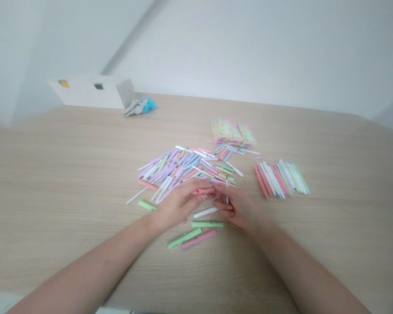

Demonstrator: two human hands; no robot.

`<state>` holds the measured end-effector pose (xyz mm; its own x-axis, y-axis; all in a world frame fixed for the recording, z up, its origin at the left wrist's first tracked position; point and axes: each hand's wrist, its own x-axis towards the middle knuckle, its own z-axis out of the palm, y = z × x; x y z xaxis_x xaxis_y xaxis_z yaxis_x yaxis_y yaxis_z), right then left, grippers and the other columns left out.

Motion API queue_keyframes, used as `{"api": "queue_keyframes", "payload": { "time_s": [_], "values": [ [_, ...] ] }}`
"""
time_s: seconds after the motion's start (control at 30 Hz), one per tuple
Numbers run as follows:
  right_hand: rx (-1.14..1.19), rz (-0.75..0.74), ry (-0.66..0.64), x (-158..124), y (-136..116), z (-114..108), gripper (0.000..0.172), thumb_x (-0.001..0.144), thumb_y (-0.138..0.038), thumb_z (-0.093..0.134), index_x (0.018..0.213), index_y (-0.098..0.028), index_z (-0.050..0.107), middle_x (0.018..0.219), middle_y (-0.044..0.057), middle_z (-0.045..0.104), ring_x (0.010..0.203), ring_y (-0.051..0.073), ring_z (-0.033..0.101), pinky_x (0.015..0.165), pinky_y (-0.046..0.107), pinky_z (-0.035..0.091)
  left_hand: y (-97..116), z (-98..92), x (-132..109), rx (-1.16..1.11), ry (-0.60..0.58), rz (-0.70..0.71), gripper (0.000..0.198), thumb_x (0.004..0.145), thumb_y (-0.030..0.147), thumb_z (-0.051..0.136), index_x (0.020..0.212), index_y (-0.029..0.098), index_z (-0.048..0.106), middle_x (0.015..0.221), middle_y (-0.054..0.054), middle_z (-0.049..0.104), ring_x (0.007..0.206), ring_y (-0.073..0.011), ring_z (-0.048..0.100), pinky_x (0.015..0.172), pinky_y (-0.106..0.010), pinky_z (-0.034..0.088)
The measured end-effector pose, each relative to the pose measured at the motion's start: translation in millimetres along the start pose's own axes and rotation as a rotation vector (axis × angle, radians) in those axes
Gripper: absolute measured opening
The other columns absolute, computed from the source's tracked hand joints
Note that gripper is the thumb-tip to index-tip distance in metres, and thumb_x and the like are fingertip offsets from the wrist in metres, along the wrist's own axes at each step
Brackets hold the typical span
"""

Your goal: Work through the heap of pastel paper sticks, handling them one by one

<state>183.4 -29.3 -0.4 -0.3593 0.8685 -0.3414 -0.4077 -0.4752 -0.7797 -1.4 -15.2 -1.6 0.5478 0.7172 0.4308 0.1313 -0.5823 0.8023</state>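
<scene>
The left hand (180, 207) and right hand (236, 209) meet just above the light wood counter (68, 174), both partly closed. The left hand's fingers curl around a short pink stick (203, 191), whose end reaches the right hand's fingertips (216, 192). The right hand is curled and nearly closed. A thin white stick (227, 194) stands close behind its fingers, but the picture does not show whether that hand grips either stick.

Four loose sticks lie just below the hands: one white stick (205, 213), two green sticks (207, 224), and one pink-and-grey stick (198, 240). Three more lie to the left of the hands: a white stick (136, 195), a green stick (147, 205), and a salmon stick (147, 185). Beyond the hands is a loose heap of pastel sticks (183, 168), too tangled to count. To its right, a tidy fan of sticks (280, 179) lies side by side. Three bundled packets (232, 133) sit past the heap. Farther off are one white box (91, 91) and a grey-and-blue cloth (139, 107) against it.
</scene>
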Motion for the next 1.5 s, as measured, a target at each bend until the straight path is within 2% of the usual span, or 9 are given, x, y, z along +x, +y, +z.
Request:
{"api": "queue_keyframes", "payload": {
  "time_s": [0.1, 0.3, 0.43, 0.57, 0.83, 1.03, 1.3, 1.4, 1.5],
  "values": [
    [-0.112, -0.036, 0.028, -2.1, 2.8, 3.9, 0.025, 0.073, -0.04, 0.066, 0.077, -0.019, 0.054, 0.061, -0.006, 0.049, 0.039, 0.002, 0.018, 0.034, 0.015, 0.006, 2.2, -0.4, -0.8, -0.007, 0.014, -0.036, 0.022, 0.091, 0.022, 0.049, 0.108, 0.018, 0.063, 0.112, -0.009, 0.063, 0.108, -0.0182, 0.056, 0.096, -0.03, 0.04],
    [-0.236, -0.159, 0.246, -5.3, 0.0, 8.7, 0.025, 0.074, -0.042, 0.062, 0.072, -0.02, 0.05, 0.047, -0.012, 0.026, 0.038, 0.004, 0.017, 0.033, 0.014, 0.011, 6.7, -2.2, -2.3, 0.022, 0.013, -0.13, 0.022, 0.092, 0.029, 0.046, 0.099, 0.018, 0.062, 0.102, -0.008, 0.064, 0.095, -0.0188, 0.057, 0.088, -0.029, 0.042],
    [-0.242, -0.276, 0.203, -8.5, -2.8, 9.4, 0.015, 0.073, -0.032, 0.061, 0.079, -0.021, 0.054, 0.05, -0.011, 0.033, 0.039, 0.004, 0.019, 0.034, 0.014, 0.012, 4.7, -1.6, -3.2, 0.137, -0.023, -0.143, 0.023, 0.093, 0.032, 0.042, 0.092, 0.018, 0.06, 0.09, -0.006, 0.063, 0.084, -0.0174, 0.055, 0.078, -0.027, 0.041],
    [-0.474, -0.398, 0.177, -16.2, -0.6, 15.4, 0.016, 0.076, -0.031, 0.063, 0.088, -0.021, 0.062, 0.057, -0.008, 0.041, 0.041, 0.004, 0.029, 0.037, 0.016, 0.022, 1.9, -0.3, -4.5, 0.267, -0.073, -0.16, 0.025, 0.094, 0.034, 0.039, 0.087, 0.017, 0.057, 0.078, -0.003, 0.059, 0.073, -0.0159, 0.053, 0.068, -0.025, 0.038],
    [-0.817, -0.669, 0.143, -15.2, 8.9, 20.5, 0.012, 0.082, -0.026, 0.06, 0.088, -0.021, 0.069, 0.075, 0.0, 0.062, 0.067, 0.012, 0.053, 0.062, 0.024, 0.042, 12.1, 0.5, -2.2, 0.195, -0.2, -0.104, 0.035, 0.095, 0.031, 0.04, 0.126, 0.023, 0.051, 0.115, -0.007, 0.063, 0.104, -0.0202, 0.056, 0.089, -0.028, 0.038],
    [-0.777, -0.604, 0.14, -12.6, 9.8, 16.9, 0.013, 0.083, -0.025, 0.058, 0.091, -0.019, 0.067, 0.072, 0.0, 0.062, 0.064, 0.011, 0.053, 0.058, 0.023, 0.042, 6.4, 2.3, -4.2, 0.29, -0.179, -0.137, 0.027, 0.094, 0.036, 0.041, 0.099, 0.017, 0.06, 0.086, -0.005, 0.064, 0.08, -0.0176, 0.058, 0.072, -0.026, 0.041],
    [-0.584, -0.495, 0.161, -20.9, 2.6, 17.2, 0.016, 0.082, -0.028, 0.057, 0.095, -0.021, 0.062, 0.063, -0.004, 0.049, 0.048, 0.007, 0.037, 0.044, 0.019, 0.031, 6.4, 2.1, -3.5, 0.375, -0.199, -0.139, 0.023, 0.095, 0.032, 0.038, 0.089, 0.017, 0.054, 0.085, -0.004, 0.06, 0.079, -0.0165, 0.056, 0.069, -0.026, 0.041],
    [-0.357, -0.572, 0.142, -19.1, -3.7, 12.0, 0.014, 0.084, -0.027, 0.048, 0.082, -0.021, 0.06, 0.055, -0.006, 0.036, 0.045, 0.008, 0.027, 0.041, 0.02, 0.022, 6.2, 2.5, -3.4, 0.399, -0.202, -0.155, 0.024, 0.095, 0.032, 0.036, 0.085, 0.017, 0.051, 0.08, -0.003, 0.057, 0.074, -0.0154, 0.053, 0.065, -0.025, 0.04],
    [-0.288, -0.773, 0.157, -15.7, -9.6, 7.9, 0.028, 0.086, -0.027, 0.04, 0.063, -0.019, 0.053, 0.06, -0.002, 0.041, 0.054, 0.011, 0.037, 0.049, 0.023, 0.031, 6.4, 2.6, -3.4, 0.378, -0.207, -0.141, 0.023, 0.096, 0.032, 0.034, 0.086, 0.017, 0.049, 0.08, -0.003, 0.055, 0.074, -0.0144, 0.052, 0.064, -0.024, 0.039]
  ]
}}
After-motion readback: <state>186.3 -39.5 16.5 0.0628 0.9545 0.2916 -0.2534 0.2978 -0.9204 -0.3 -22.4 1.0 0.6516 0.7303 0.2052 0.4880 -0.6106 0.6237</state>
